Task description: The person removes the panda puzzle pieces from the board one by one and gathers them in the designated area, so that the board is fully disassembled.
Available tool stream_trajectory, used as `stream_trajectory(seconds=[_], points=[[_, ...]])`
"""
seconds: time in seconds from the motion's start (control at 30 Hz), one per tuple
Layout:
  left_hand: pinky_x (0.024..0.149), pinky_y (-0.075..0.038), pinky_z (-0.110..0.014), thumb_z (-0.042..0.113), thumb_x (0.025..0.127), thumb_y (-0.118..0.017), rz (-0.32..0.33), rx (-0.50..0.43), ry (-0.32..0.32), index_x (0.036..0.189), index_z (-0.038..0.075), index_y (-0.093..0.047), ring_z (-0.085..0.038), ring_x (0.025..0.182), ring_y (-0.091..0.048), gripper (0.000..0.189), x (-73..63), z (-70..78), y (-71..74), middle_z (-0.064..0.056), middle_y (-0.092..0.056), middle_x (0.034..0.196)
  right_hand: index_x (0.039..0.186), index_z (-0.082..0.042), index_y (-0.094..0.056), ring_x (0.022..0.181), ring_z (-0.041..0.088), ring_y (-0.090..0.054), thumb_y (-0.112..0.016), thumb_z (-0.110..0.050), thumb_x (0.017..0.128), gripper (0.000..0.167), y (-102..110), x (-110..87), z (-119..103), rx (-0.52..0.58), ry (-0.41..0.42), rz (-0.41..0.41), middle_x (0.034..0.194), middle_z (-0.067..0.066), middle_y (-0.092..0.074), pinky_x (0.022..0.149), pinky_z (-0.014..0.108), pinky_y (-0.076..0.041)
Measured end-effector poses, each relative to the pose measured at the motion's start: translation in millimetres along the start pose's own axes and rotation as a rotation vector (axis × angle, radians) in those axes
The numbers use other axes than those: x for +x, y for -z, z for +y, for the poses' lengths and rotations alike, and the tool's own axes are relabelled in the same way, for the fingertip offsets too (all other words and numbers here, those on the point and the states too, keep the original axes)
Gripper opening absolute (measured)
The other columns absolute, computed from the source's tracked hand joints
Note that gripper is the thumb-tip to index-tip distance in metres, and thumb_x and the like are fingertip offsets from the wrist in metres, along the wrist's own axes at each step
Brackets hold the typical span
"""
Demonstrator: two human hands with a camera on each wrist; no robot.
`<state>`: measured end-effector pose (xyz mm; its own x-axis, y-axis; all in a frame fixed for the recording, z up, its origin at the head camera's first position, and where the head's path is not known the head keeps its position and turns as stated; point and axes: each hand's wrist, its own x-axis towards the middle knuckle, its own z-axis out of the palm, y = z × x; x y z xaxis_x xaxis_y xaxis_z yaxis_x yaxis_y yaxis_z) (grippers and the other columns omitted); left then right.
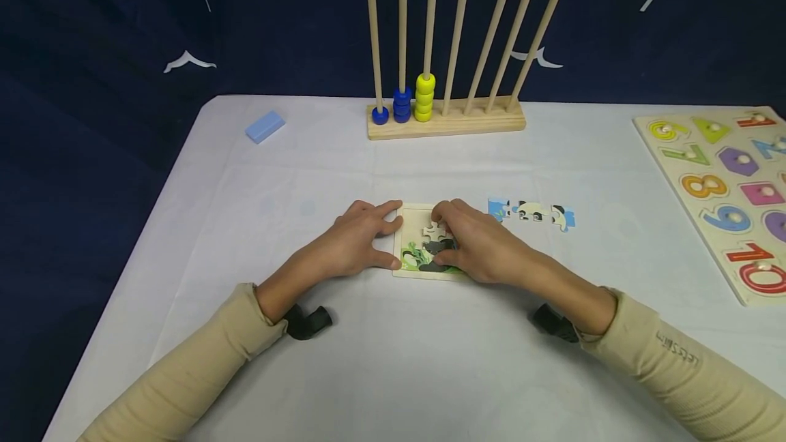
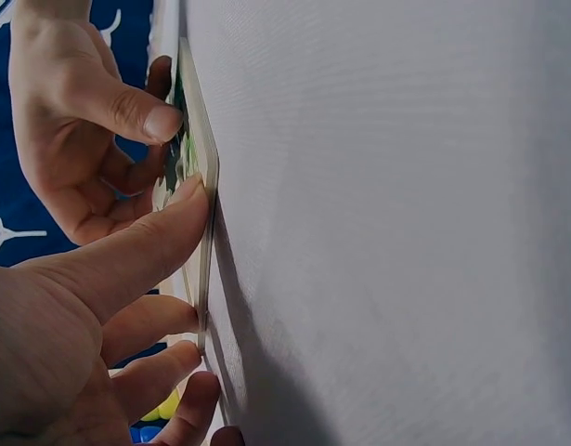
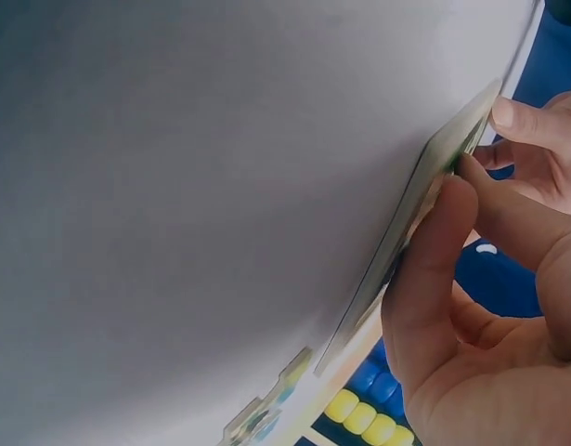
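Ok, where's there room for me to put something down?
There's bare tablecloth between the sleeves, this side of the puzzle tray, and between the blue block and the left hand. It's crowded at the tray: the right hand is over it, and loose puzzle pieces lie close by.

The sleeves [image 1: 190, 370] are beige, the right bearing dark lettering [image 1: 677, 348], with black pieces [image 1: 309, 324] beside both cuffs [image 1: 253, 318].

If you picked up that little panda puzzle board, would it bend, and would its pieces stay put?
The puzzle board would probably stay stiff, as its edge runs straight in the left wrist view. It looks thin, so it's likely light. Tilted, the panda pieces might slide, since part of the board is unfilled.
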<state>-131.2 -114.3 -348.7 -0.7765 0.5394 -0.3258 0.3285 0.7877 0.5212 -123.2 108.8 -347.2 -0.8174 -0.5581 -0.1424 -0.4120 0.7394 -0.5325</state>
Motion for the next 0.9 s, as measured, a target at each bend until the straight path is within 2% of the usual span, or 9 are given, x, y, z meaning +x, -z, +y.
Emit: stream_trajectory(seconds=[0.17, 0.37, 0.73, 0.9], points=[[0.104, -0.03, -0.058, 0.03, 0.083, -0.081, -0.005, 0.0, 0.004, 0.144, 0.006, -0.048, -0.031, 0.135, -0.03, 0.074, -0.3, 0.6, 0.1, -0.004, -0.024, 0.162, 0.122, 0.001, -0.055, 0.084, 0.022, -0.052, -0.083, -0.011, 0.08, 0.052, -0.8, -0.8, -2.1, 0.005, -0.006, 0.011, 0.098, 0.006, -0.055, 0.072, 0.036, -0.044], [0.105, -0.029, -0.058, 0.03, 0.083, -0.081, -0.013, 0.002, 0.012, 0.145, 0.006, -0.048, -0.031, 0.136, -0.029, 0.074, 0.5, 1.3, -0.3, -0.004, -0.023, 0.162, 0.12, 0.0, -0.059, 0.082, 0.022, -0.052, -0.081, -0.005, 0.081, 0.044, -0.7, -0.9, -1.0, 0.01, -0.001, 0.033, 0.095, 0.005, -0.055, 0.071, 0.036, -0.043], [0.105, -0.03, -0.056, 0.03, 0.083, -0.08, -0.008, 0.009, -0.003, 0.144, 0.006, -0.048, -0.032, 0.135, -0.031, 0.073, 1.2, 0.0, 0.7, -0.005, -0.024, 0.161, 0.124, 0.003, -0.061, 0.093, 0.023, -0.059, -0.075, -0.001, 0.086, 0.041, -0.6, -0.7, 1.2, -0.007, 0.05, 0.061, 0.11, 0.01, -0.065, 0.084, 0.042, -0.049], [0.105, -0.031, -0.055, 0.03, 0.083, -0.081, -0.005, 0.007, -0.009, 0.144, 0.005, -0.048, -0.033, 0.135, -0.031, 0.073, 0.6, -0.9, 0.6, -0.005, -0.025, 0.161, 0.125, 0.004, -0.062, 0.095, 0.023, -0.061, -0.074, -0.003, 0.087, 0.04, 0.0, 0.6, 1.7, -0.046, 0.076, 0.055, 0.11, 0.012, -0.066, 0.085, 0.044, -0.049]])
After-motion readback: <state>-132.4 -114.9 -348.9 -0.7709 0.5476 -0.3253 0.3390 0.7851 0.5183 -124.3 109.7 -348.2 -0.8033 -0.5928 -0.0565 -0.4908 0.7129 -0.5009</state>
